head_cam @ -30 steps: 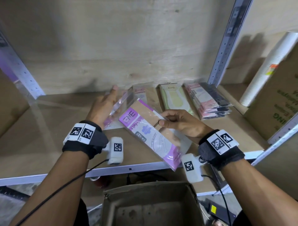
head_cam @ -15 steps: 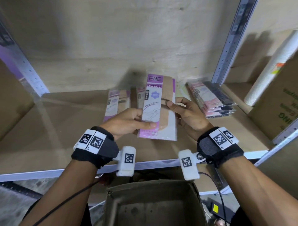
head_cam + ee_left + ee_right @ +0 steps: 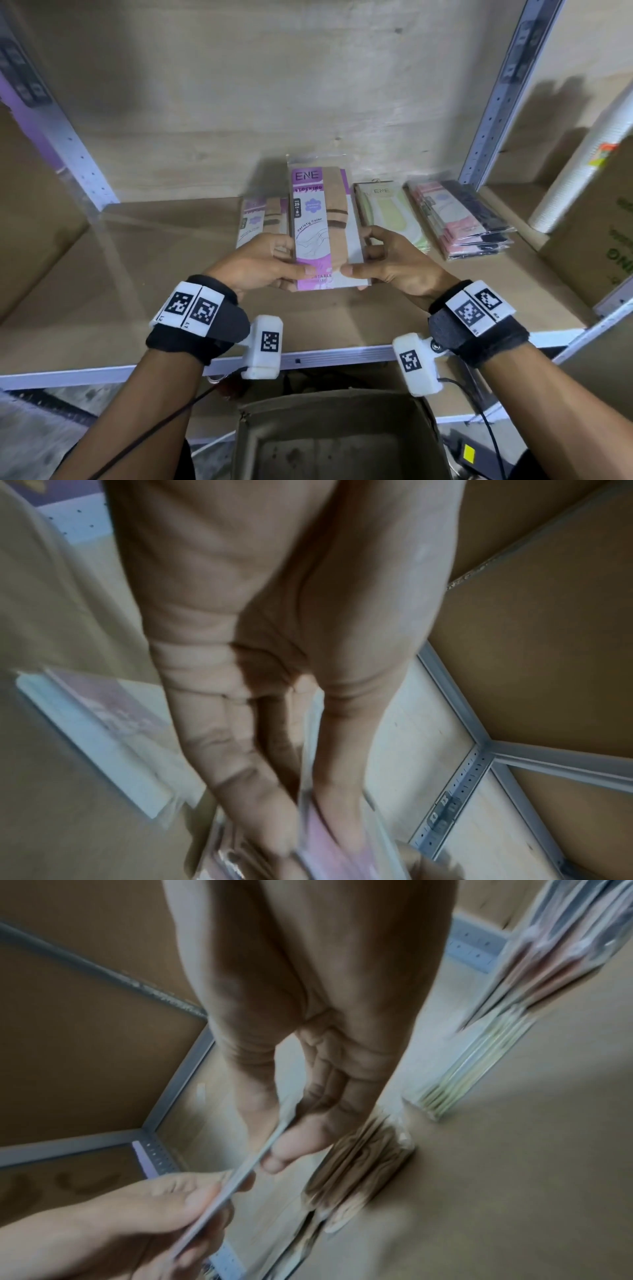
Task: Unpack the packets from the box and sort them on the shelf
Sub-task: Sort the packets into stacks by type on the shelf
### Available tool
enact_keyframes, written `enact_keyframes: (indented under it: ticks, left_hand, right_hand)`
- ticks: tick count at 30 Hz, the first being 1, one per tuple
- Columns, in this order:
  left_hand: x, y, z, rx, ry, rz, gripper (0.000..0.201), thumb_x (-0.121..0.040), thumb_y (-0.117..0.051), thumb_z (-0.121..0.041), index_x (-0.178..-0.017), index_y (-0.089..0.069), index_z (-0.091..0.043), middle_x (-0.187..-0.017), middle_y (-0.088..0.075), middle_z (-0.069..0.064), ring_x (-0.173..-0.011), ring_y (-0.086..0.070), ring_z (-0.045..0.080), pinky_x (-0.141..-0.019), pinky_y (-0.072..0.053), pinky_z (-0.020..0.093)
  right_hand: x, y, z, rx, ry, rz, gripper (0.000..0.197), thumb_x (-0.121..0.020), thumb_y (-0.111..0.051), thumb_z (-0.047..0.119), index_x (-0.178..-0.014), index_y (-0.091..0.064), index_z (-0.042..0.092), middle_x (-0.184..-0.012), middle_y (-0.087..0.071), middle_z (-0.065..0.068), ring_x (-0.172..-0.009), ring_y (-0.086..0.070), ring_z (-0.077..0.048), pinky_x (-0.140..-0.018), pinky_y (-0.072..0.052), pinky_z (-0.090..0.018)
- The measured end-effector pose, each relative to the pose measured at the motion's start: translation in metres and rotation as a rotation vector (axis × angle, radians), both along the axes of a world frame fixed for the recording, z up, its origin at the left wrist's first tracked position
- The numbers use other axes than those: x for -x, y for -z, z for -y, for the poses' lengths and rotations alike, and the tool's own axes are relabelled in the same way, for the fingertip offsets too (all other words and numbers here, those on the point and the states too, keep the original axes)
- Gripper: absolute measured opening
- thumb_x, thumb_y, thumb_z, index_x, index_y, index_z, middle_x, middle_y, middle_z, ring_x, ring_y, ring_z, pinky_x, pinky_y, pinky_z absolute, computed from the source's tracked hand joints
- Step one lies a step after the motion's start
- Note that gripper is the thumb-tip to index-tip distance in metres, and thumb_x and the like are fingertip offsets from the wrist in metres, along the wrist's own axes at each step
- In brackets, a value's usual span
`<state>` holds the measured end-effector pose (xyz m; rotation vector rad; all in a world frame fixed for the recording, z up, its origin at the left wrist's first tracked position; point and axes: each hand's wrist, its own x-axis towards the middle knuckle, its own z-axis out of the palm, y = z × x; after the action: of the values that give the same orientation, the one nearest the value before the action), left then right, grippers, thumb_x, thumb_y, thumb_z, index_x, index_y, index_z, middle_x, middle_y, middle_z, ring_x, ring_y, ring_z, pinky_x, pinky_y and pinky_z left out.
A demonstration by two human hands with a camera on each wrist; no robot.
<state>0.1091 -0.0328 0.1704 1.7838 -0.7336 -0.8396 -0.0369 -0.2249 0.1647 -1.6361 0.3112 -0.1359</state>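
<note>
The fingers [image 3: 371, 236] of the right hand [image 3: 394, 263] are pinching the right edge of the purple-and-tan packet [image 3: 323, 226], thumb on the printed face and the other digits curled behind, while the left hand [image 3: 260, 260] is pinching the opposite lower edge in the same way; the right wrist view is showing the packet [image 3: 240, 1183] edge-on between both thumbs. The packet is being held upright, clear of the shelf [image 3: 144, 301], directly in front of the matching purple stack [image 3: 260, 219] lying flat near the back wall. To place it well, both pinches should be kept near the bottom corners, the packet tipped back flat, and its edges squared with that stack, not with the green packets [image 3: 390, 212] or the pink-and-black pile [image 3: 462, 219] to the right. The slick wrapper is likely to slide, so release should be gentle. The cardboard box [image 3: 339, 442] is waiting below the shelf edge.
</note>
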Motion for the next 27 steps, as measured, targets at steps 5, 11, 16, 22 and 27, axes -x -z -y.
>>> enact_keyframes:
  ticks: [5, 11, 16, 22, 27]
  left_hand:
    - [-0.025, -0.005, -0.004, 0.06, -0.259, 0.084, 0.021, -0.078, -0.084, -0.005, -0.094, -0.071, -0.009, -0.084, -0.075, 0.004, -0.057, -0.067, 0.004, -0.055, -0.055, 0.018]
    - [-0.068, -0.005, -0.014, 0.067, -0.445, 0.144, 0.034, -0.081, -0.083, -0.007, -0.11, -0.067, 0.001, -0.106, -0.074, 0.016, -0.092, -0.073, 0.027, -0.081, -0.061, 0.035]
    - [-0.087, 0.003, -0.025, -0.006, -0.546, 0.187, 0.029, -0.076, -0.086, -0.005, -0.099, -0.07, -0.002, -0.099, -0.075, 0.019, -0.085, -0.074, 0.029, -0.086, -0.06, 0.042]
    - [-0.095, 0.015, -0.036, -0.175, -0.564, 0.266, 0.022, -0.069, -0.092, -0.015, -0.088, -0.081, -0.009, -0.093, -0.079, 0.009, -0.088, -0.075, 0.027, -0.089, -0.061, 0.041]
    - [-0.094, 0.02, -0.04, -0.247, -0.529, 0.203, 0.03, -0.065, -0.095, -0.019, -0.088, -0.082, -0.006, -0.088, -0.079, 0.009, -0.086, -0.076, 0.026, -0.087, -0.062, 0.041]
  right_hand:
    - [-0.032, -0.018, -0.007, 0.077, 0.038, 0.012, 0.045, -0.082, -0.071, -0.011, -0.122, -0.053, -0.002, -0.089, -0.062, -0.023, -0.061, -0.058, -0.028, -0.061, -0.054, -0.034]
    - [-0.101, -0.039, -0.031, 0.416, 0.118, -0.044, 0.06, -0.079, -0.077, -0.003, -0.134, -0.052, 0.001, -0.083, -0.064, -0.006, -0.069, -0.065, -0.023, -0.07, -0.061, -0.037]
    - [-0.141, -0.04, -0.048, 0.802, 0.118, -0.176, 0.072, -0.077, -0.08, 0.015, -0.14, -0.046, 0.006, -0.13, -0.056, -0.015, -0.109, -0.062, -0.031, -0.087, -0.055, -0.037]
    - [-0.16, -0.031, -0.062, 0.99, 0.016, -0.379, 0.07, -0.074, -0.085, 0.026, -0.132, -0.054, 0.003, -0.129, -0.058, -0.013, -0.114, -0.06, -0.029, -0.089, -0.053, -0.032]
    - [-0.167, -0.026, -0.069, 0.98, -0.044, -0.48, 0.046, -0.076, -0.085, 0.026, -0.101, -0.056, 0.002, -0.107, -0.062, -0.01, -0.103, -0.064, -0.028, -0.089, -0.055, -0.037]
